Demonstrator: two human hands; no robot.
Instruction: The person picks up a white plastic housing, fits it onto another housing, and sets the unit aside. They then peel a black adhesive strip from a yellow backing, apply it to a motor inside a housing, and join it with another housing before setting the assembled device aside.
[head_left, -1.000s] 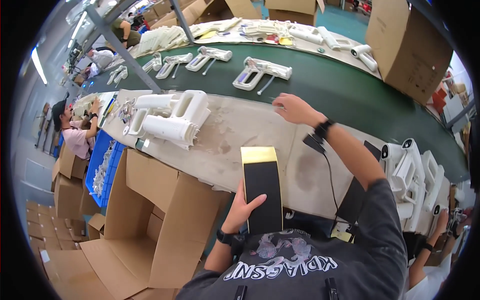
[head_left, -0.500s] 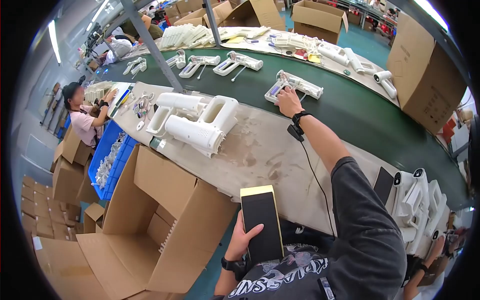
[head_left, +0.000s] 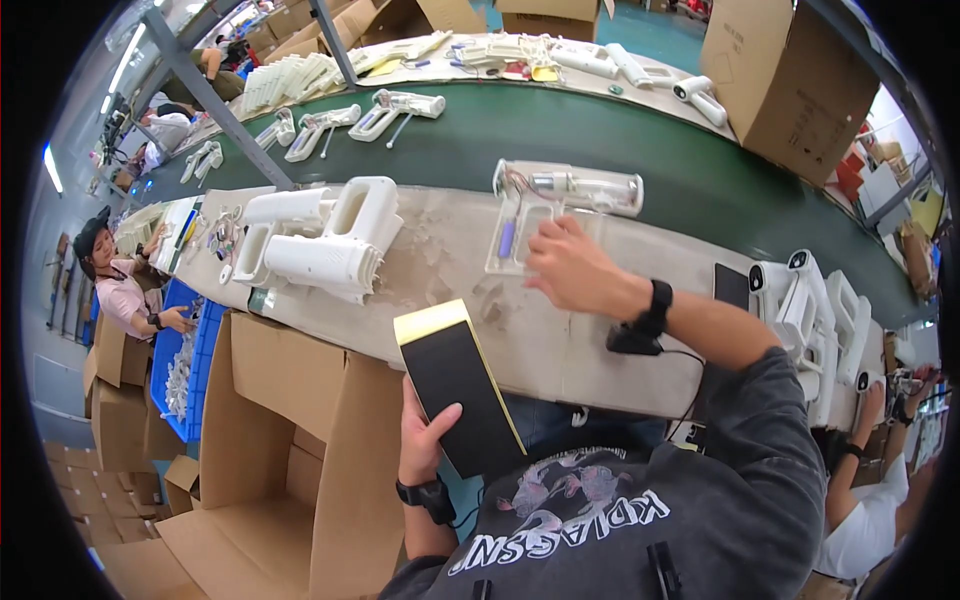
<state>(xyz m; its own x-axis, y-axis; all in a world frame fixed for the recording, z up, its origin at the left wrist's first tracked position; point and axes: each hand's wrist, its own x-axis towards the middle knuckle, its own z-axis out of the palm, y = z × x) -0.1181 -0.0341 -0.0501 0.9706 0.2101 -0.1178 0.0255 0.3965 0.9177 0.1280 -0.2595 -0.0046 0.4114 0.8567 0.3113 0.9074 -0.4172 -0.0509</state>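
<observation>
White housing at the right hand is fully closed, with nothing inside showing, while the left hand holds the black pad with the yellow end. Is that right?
Not quite: the white housing at the right hand is open, with wires and a purple part showing, as the head view shows. The left hand does hold the black pad with the yellow end.

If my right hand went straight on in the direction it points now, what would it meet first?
Your right hand would first meet the open white shell, which it may even be touching; depth is unclear here.
</observation>
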